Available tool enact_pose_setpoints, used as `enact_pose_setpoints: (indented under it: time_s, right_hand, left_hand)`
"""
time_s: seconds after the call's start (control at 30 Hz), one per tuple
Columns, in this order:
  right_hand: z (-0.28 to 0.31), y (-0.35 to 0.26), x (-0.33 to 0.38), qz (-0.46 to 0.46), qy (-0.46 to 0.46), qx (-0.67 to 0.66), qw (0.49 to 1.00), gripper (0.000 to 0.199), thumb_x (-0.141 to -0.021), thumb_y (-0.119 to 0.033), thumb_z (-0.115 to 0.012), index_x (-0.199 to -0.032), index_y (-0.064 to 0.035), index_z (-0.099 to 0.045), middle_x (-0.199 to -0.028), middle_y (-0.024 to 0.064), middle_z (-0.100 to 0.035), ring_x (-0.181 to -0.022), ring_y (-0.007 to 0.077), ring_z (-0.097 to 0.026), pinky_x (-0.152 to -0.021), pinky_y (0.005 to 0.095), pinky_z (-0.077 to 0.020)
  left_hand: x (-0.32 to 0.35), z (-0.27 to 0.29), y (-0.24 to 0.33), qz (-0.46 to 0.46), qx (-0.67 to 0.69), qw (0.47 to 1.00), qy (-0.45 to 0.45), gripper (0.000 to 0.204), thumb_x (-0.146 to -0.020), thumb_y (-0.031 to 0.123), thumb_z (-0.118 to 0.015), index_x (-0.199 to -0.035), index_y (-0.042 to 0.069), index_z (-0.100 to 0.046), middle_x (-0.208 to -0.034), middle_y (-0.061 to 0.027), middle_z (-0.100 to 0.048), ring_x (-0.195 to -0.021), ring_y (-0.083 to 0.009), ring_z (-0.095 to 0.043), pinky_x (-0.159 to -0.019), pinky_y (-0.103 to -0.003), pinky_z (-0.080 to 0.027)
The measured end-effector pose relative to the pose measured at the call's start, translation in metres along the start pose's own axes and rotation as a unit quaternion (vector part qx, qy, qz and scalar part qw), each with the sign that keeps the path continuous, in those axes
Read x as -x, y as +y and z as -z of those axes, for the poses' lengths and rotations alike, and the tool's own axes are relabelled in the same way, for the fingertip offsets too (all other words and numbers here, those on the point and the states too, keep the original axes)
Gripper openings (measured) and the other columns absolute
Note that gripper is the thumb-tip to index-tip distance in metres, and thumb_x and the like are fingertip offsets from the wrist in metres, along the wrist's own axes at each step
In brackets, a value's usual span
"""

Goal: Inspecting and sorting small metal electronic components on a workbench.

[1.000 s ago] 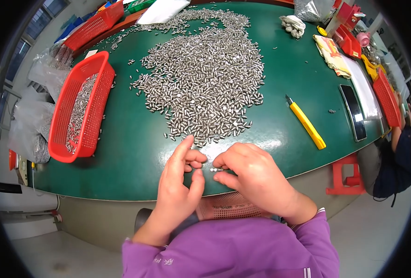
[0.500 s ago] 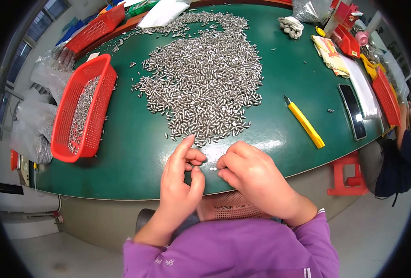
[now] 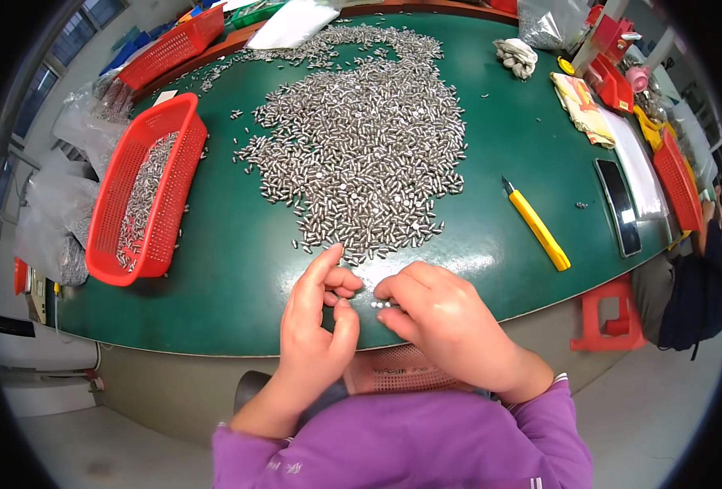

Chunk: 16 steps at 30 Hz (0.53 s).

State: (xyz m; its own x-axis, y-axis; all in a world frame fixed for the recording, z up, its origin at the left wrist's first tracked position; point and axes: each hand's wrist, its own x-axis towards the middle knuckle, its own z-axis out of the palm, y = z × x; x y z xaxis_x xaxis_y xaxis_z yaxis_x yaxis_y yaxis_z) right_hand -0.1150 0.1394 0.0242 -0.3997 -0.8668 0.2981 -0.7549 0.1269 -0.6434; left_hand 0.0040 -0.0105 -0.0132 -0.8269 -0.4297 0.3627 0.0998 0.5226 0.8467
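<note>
At the near edge of the table, my right hand (image 3: 446,314) is closed on several small metal pins (image 3: 381,305), whose bright round ends show between thumb and fingers. Just left of it is my left hand (image 3: 316,318), its index finger raised and the other fingers curled in towards the palm. The thumb stands close to those curled fingers, and whatever they hold, if anything, is hidden. Beyond both hands spreads a large heap of short silvery metal pins (image 3: 369,155), its near edge just past my left fingertip.
A red perforated basket (image 3: 183,175) partly filled with pins stands left on the green table (image 3: 239,285). To the right lie a yellow utility knife (image 3: 538,230), a phone (image 3: 617,208) and a patterned cloth (image 3: 581,108). White gloves (image 3: 515,57) lie far right; a red stool (image 3: 609,314) stands below.
One more bright pin end shows between my right thumb and fingers. My right hand has shifted slightly nearer; my left hand is almost unmoved. The whole view has tilted a little.
</note>
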Motion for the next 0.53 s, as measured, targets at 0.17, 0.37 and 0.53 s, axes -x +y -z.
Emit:
enact_pose_setpoints:
  time_s: [0.17,0.37,0.53]
  right_hand:
    - [-0.002,-0.002,-0.006,0.028,0.025,0.001,0.999,0.019,-0.081,-0.003,-0.07,-0.096,-0.0021,-0.059,-0.089,0.0138,-0.055,-0.083,0.0342,-0.059,-0.074,0.0437,-0.0499]
    - [0.008,-0.003,0.014,0.009,-0.059,-0.015,0.998,0.019,-0.081,-0.009,-0.074,-0.099,-0.0075,-0.066,-0.092,0.0089,-0.06,-0.084,0.031,-0.062,-0.074,0.041,-0.0517]
    - [0.031,-0.008,0.023,-0.015,-0.112,-0.071,0.991,0.021,-0.085,-0.015,-0.073,-0.105,-0.0096,-0.068,-0.099,0.0091,-0.064,-0.092,0.0292,-0.065,-0.08,0.0374,-0.0535]
  left_hand:
    - [0.001,0.002,-0.003,0.004,0.041,0.999,0.002,0.065,-0.082,-0.016,-0.047,-0.145,-0.002,-0.041,-0.106,-0.0097,-0.061,-0.095,-0.0137,-0.057,-0.082,-0.025,-0.046]
    - [0.002,0.001,-0.001,0.018,-0.011,0.999,0.041,0.067,-0.081,-0.012,-0.054,-0.146,-0.002,-0.042,-0.111,-0.0123,-0.062,-0.095,-0.0195,-0.058,-0.083,-0.032,-0.05]
    - [-0.004,0.009,0.014,0.019,-0.137,0.99,0.013,0.069,-0.082,-0.006,-0.061,-0.148,-0.002,-0.04,-0.115,-0.0121,-0.061,-0.099,-0.0265,-0.057,-0.091,-0.037,-0.048]
